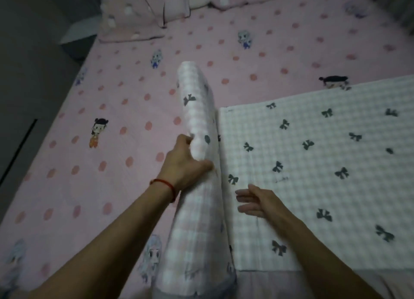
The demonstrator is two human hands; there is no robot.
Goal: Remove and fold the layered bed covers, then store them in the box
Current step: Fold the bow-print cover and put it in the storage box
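Fingers: left hand (pixel 186 162) is gripping checked cover (pixel 313 175) fold; right hand (pixel 257 203) is hovering, fingers straight.
Axis: fold is running near-to-far.

We see open pink sheet (pixel 94 164) from nine to twelve o'clock, flat and free for our hands to sweep across. Down the middle, the raised fold of the checked cover (pixel 197 128) stands like a wall, blocking passage toward three o'clock, where the cover's flat half (pixel 324 164) lies. At eleven o'clock, pillows (pixel 134 18) close off the bed's head.
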